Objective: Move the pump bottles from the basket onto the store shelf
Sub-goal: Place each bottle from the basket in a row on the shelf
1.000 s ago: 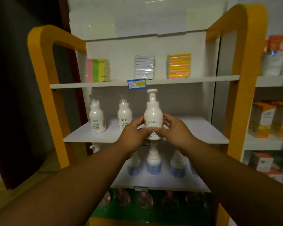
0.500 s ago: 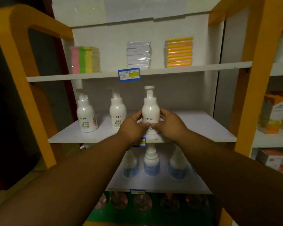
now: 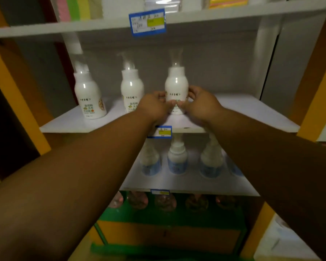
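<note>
Head view: my left hand (image 3: pixel 154 108) and right hand (image 3: pixel 199 106) clasp the upright pump bottle (image 3: pixel 176 91) (pump blurred, uppermost) near the shelf (image 3: pixel 252 113) front edge.

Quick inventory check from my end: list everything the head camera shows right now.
white pump bottles: three, white, middle shelf; the right one is in both hands
blue-label bottles: about four, white and blue, shelf below
price tags: three, blue and yellow, on shelf edges
stacked packs: pink, green, yellow, orange, top shelf, partly cut off
dark round items: a row, blurred, lowest level
shelf frame: orange
left hand: one, grip on bottle
right hand: one, grip on bottle
</note>
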A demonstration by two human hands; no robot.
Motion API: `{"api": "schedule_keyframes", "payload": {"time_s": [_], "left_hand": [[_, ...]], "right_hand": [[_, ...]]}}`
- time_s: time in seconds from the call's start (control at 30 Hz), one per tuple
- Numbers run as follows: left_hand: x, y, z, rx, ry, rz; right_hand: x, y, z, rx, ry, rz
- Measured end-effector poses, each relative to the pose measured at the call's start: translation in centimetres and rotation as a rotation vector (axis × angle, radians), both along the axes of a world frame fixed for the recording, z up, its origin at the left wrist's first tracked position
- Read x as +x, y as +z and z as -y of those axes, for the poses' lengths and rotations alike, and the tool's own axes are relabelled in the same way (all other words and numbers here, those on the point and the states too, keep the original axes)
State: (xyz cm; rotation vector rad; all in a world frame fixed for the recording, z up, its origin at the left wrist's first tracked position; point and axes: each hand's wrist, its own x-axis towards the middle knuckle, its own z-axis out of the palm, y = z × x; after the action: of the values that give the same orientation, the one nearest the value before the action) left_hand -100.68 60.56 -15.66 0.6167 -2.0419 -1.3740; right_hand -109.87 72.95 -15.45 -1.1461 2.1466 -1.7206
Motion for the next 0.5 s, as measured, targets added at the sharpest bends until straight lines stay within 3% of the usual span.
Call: {"api": "schedule_keyframes", "payload": {"time_s": [0.3, 0.5], "left_hand": [[-0.9, -0.3, 1.0, -0.032, 0.014, 0.036], [0.1, -0.7, 0.2, -0.166, 0.053, 0.032]], "right_hand": [[-0.8, -0.3, 0.4, 0.057, -0.046, -0.07], [-0.8, -0.7, 0.2, 0.086, -0.073, -0.09]]}}
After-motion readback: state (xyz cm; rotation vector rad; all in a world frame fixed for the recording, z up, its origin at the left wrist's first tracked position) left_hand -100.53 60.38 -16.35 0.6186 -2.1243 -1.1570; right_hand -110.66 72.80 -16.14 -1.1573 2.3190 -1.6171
